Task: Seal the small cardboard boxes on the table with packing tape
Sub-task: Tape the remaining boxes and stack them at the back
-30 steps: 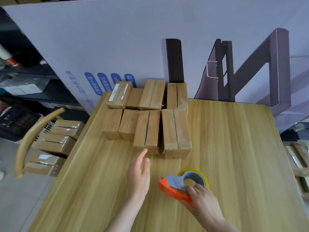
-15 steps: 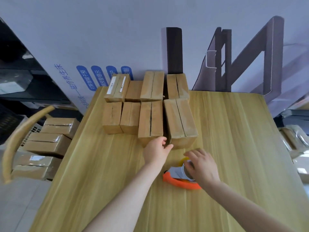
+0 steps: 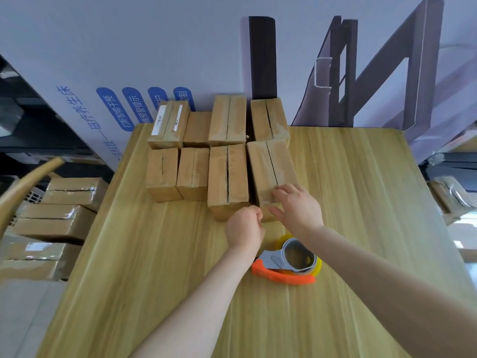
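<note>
Several small brown cardboard boxes stand in two rows at the back of the wooden table (image 3: 361,208). The front right box (image 3: 271,164) lies slightly askew, its top seam showing. My right hand (image 3: 295,206) grips its near end, fingers on top and thumb on the front face. My left hand (image 3: 244,227) has curled fingers that pinch the same box's near left corner, beside the neighbouring box (image 3: 227,174). The orange and grey tape dispenser (image 3: 285,266) with its yellowish roll lies on the table just under my right forearm, held by neither hand.
A large printed white board (image 3: 129,60) stands behind the boxes at the table's far edge. Left of the table, taped boxes (image 3: 51,215) are stacked behind a curved wooden chair back (image 3: 23,182). More packages (image 3: 450,195) lie to the right.
My right hand has let go of the tape dispenser and moved forward onto the front right box. My left hand has moved from the table to that box's near corner.
</note>
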`<state>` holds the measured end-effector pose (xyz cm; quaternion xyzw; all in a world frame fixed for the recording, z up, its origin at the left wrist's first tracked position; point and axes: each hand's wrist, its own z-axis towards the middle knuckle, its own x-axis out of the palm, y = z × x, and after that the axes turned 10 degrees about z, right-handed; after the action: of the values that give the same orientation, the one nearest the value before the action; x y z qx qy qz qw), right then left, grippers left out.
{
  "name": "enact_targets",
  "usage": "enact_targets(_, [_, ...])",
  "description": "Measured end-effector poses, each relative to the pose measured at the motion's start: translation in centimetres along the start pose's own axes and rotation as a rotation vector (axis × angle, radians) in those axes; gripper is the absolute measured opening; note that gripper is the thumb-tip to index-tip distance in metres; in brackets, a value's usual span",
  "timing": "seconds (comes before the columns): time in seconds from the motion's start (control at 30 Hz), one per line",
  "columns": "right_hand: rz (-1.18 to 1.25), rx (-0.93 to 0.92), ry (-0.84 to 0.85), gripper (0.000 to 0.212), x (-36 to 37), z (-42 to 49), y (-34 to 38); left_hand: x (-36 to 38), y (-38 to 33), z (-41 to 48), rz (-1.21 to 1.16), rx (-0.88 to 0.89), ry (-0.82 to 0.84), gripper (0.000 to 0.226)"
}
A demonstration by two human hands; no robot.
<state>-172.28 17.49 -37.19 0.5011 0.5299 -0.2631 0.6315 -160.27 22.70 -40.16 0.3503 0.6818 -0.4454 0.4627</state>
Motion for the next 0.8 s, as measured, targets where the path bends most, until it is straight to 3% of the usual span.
enact_targets(0.1, [-0.079, 0.094, -0.011, 0.058, 0.2, 0.4, 1.5, 0.7, 0.6, -1.1, -0.170, -0.053, 0.029, 0.039])
enact_targets(0.2, [-0.180, 0.140, -0.062, 0.072, 0.7, 0.8, 3.5, 1.2, 0.9, -2.6, -0.219, 0.005, 0.043, 0.046])
enact_targets(0.47, [-0.289, 0.111, 0.032, 0.054, 0.6, 1.6, 3.7, 2.0, 3.0, -3.4, -0.354, -0.123, 0.044, 0.043])
enact_targets(0.67, [-0.492, 0.021, 0.129, 0.037, 1.3, 1.7, 3.4, 1.9, 4.7, -3.1, -0.370, -0.143, -0.077, 0.034])
enact_targets(0.8, [-0.570, -0.013, 0.114, 0.041, 2.0, 1.6, 2.9, 1.0, 4.8, -1.3, -0.220, 0.120, -0.436, 0.039])
